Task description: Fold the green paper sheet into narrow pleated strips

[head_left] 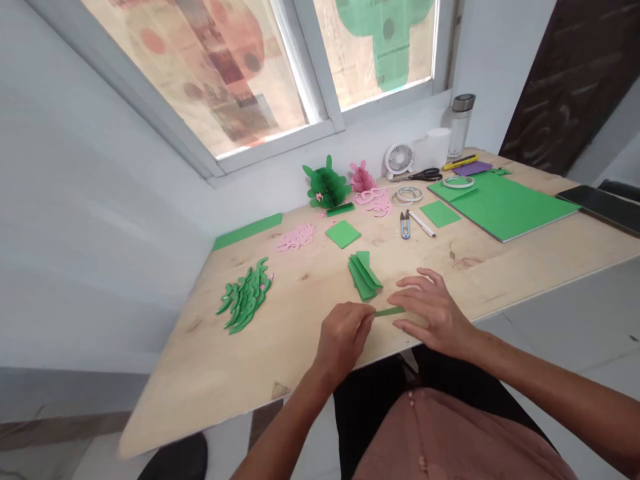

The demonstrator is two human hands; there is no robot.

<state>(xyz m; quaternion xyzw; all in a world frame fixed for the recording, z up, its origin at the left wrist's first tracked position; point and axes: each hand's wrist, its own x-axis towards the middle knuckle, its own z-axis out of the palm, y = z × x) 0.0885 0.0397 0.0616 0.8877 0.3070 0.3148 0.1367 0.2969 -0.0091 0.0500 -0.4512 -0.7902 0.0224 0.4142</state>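
Note:
My left hand (345, 335) is closed on one end of a narrow strip of green paper (389, 311), close to the table's front edge. At the strip's other end is my right hand (431, 313), its fingers spread apart; whether a fingertip touches the paper I cannot tell. Just beyond both hands lies a small pile of folded green paper pieces (365, 275). A square stack of green paper (343, 234) sits farther back. To the left is a heap of curved green paper cutouts (247, 297).
Pink paper cutouts (299, 237), thread snips (405, 225) and a white pen (423, 224) lie mid-table. Behind stand a green paper figure (327, 185), a pink one (363, 177), a small fan (399, 160) and a bottle (460, 127). Large green sheets (515, 207) lie right.

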